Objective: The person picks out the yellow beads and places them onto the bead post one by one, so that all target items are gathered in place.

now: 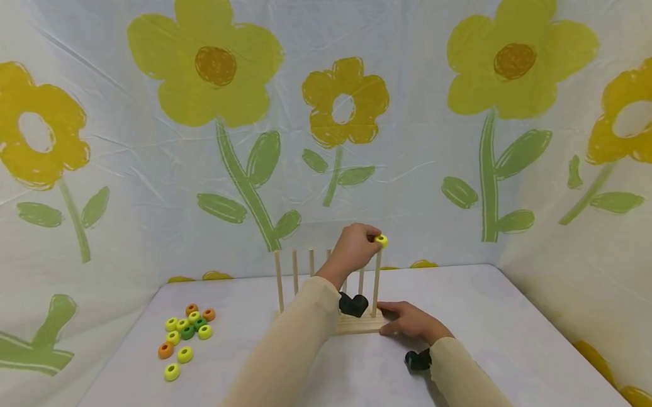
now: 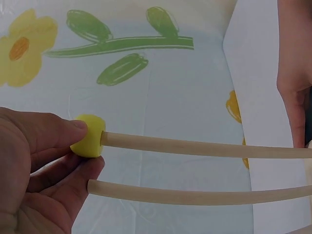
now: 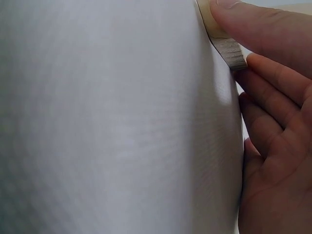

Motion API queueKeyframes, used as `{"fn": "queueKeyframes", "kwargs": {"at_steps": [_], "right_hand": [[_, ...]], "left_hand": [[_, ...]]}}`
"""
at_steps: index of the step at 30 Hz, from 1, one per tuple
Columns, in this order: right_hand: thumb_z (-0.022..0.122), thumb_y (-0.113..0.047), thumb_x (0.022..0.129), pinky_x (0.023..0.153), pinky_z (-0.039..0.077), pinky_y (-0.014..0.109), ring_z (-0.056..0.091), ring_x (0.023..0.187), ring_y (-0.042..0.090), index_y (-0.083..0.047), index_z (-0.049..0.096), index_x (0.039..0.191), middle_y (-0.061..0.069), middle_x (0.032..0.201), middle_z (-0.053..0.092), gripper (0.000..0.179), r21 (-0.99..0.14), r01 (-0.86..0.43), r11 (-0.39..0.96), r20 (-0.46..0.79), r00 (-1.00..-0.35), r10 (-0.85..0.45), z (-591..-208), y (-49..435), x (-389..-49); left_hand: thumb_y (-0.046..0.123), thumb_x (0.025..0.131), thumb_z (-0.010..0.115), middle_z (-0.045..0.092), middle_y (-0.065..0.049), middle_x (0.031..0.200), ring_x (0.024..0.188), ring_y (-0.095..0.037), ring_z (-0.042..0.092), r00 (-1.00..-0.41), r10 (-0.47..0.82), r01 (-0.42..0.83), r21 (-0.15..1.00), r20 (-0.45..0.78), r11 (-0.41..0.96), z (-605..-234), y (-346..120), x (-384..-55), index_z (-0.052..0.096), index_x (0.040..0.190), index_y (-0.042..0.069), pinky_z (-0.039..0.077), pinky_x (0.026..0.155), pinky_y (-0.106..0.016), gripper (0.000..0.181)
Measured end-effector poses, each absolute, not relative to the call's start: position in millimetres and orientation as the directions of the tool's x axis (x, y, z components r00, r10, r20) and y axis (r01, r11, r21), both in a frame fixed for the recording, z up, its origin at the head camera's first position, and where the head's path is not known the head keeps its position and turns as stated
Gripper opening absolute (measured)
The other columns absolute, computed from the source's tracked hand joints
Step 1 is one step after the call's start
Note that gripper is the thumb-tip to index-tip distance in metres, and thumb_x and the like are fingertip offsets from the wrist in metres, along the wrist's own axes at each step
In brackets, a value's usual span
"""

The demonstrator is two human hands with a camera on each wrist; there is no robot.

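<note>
A yellow bead (image 1: 382,241) is pinched between thumb and fingers of my left hand (image 1: 356,249). In the left wrist view the bead (image 2: 89,136) sits at the tip of a wooden peg (image 2: 195,146), its hole against the peg's end; how far the peg enters is hidden. This is the rightmost peg of a wooden peg stand (image 1: 357,327). My right hand (image 1: 415,322) grips the right end of the stand's base, low on the table. Seen from the right wrist, the thumb lies on the base (image 3: 229,51) and the fingers are beside its end.
Several yellow, green and orange beads (image 1: 187,332) lie loose on the white table (image 1: 248,385), left of the stand. Other upright pegs (image 1: 279,282) stand in a row along the base, partly behind the left forearm. A flower-printed curtain (image 1: 415,178) hangs behind the table.
</note>
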State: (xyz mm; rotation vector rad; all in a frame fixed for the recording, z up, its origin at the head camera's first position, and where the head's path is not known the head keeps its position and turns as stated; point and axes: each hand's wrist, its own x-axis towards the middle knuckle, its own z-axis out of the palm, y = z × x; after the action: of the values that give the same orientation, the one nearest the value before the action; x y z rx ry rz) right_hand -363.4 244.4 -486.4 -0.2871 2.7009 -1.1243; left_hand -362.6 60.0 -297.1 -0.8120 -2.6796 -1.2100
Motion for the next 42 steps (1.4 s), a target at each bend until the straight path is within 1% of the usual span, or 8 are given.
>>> {"fn": "queueKeyframes", "kwargs": {"at_steps": [8, 16, 21, 24, 28, 33, 38, 42], "right_hand": [[0.082, -0.026, 0.074, 0.112, 0.025, 0.063, 0.039, 0.138, 0.036, -0.016, 0.057, 0.137, 0.013, 0.146, 0.049, 0.069, -0.719, -0.106, 0.686, -0.102, -0.961, -0.256, -484.8, 243.2, -360.8], [0.081, -0.027, 0.075, 0.113, 0.024, 0.064, 0.039, 0.138, 0.036, -0.015, 0.055, 0.139, 0.014, 0.147, 0.048, 0.07, -0.72, -0.097, 0.688, -0.113, -0.961, -0.253, -485.9, 244.0, -363.3], [0.082, -0.03, 0.075, 0.113, 0.025, 0.063, 0.038, 0.139, 0.037, -0.014, 0.054, 0.14, 0.013, 0.146, 0.049, 0.072, -0.715, -0.086, 0.694, -0.119, -0.963, -0.241, -488.0, 244.5, -365.4], [0.081, -0.03, 0.075, 0.114, 0.025, 0.062, 0.037, 0.14, 0.037, -0.014, 0.054, 0.14, 0.013, 0.146, 0.049, 0.072, -0.711, -0.094, 0.697, -0.115, -0.962, -0.248, -488.6, 245.3, -366.1], [0.081, -0.03, 0.075, 0.114, 0.024, 0.062, 0.037, 0.14, 0.038, -0.013, 0.054, 0.14, 0.014, 0.146, 0.049, 0.072, -0.706, -0.116, 0.699, -0.103, -0.959, -0.263, -487.4, 245.9, -365.5], [0.082, -0.028, 0.075, 0.114, 0.025, 0.061, 0.037, 0.14, 0.037, -0.013, 0.055, 0.139, 0.014, 0.146, 0.049, 0.071, -0.707, -0.127, 0.696, -0.093, -0.959, -0.269, -485.5, 245.3, -363.3], [0.082, -0.028, 0.074, 0.114, 0.025, 0.061, 0.037, 0.14, 0.038, -0.012, 0.055, 0.139, 0.015, 0.145, 0.05, 0.072, -0.708, -0.127, 0.695, -0.091, -0.959, -0.268, -484.8, 245.2, -361.1], [0.082, -0.029, 0.074, 0.115, 0.025, 0.06, 0.036, 0.141, 0.038, -0.013, 0.054, 0.139, 0.014, 0.146, 0.049, 0.073, -0.708, -0.125, 0.695, -0.093, -0.959, -0.267, -484.4, 245.2, -360.8]], "left_hand": [[0.011, 0.094, 0.061, 0.069, -0.012, 0.116, 0.103, -0.022, 0.067, -0.857, 0.43, 0.505, 0.632, 0.284, 0.588, -292.8, 60.5, -359.4, 0.066, 0.124, 0.002, 0.056, 0.087, -0.033, 0.032], [0.014, 0.095, 0.06, 0.065, -0.011, 0.121, 0.112, -0.024, 0.061, -0.876, 0.411, 0.473, 0.62, 0.253, 0.626, -293.2, 58.8, -358.1, 0.065, 0.127, 0.008, 0.054, 0.089, -0.036, 0.033], [0.014, 0.095, 0.059, 0.066, -0.012, 0.121, 0.114, -0.024, 0.062, -0.86, 0.419, 0.503, 0.629, 0.293, 0.592, -295.1, 56.9, -358.1, 0.065, 0.127, 0.007, 0.053, 0.093, -0.037, 0.032], [0.016, 0.096, 0.059, 0.066, -0.009, 0.124, 0.116, -0.023, 0.061, -0.852, 0.416, 0.516, 0.648, 0.318, 0.561, -297.3, 53.7, -358.1, 0.064, 0.128, 0.009, 0.053, 0.095, -0.037, 0.033], [0.019, 0.097, 0.058, 0.064, -0.006, 0.129, 0.118, -0.021, 0.061, -0.843, 0.404, 0.531, 0.672, 0.355, 0.516, -299.1, 46.0, -358.3, 0.062, 0.131, 0.012, 0.053, 0.095, -0.035, 0.034], [0.022, 0.097, 0.059, 0.062, -0.005, 0.131, 0.116, -0.02, 0.062, -0.834, 0.398, 0.543, 0.696, 0.382, 0.47, -299.7, 31.4, -356.8, 0.059, 0.133, 0.014, 0.054, 0.093, -0.035, 0.037], [0.023, 0.096, 0.06, 0.065, -0.005, 0.126, 0.113, -0.019, 0.063, -0.832, 0.376, 0.549, 0.697, 0.407, 0.461, -300.8, 14.2, -352.6, 0.06, 0.132, 0.014, 0.053, 0.094, -0.035, 0.037], [0.026, 0.096, 0.06, 0.066, -0.004, 0.122, 0.11, -0.018, 0.063, -0.84, 0.349, 0.541, 0.694, 0.416, 0.475, -301.6, 0.1, -347.5, 0.06, 0.132, 0.016, 0.053, 0.094, -0.035, 0.037]]}}
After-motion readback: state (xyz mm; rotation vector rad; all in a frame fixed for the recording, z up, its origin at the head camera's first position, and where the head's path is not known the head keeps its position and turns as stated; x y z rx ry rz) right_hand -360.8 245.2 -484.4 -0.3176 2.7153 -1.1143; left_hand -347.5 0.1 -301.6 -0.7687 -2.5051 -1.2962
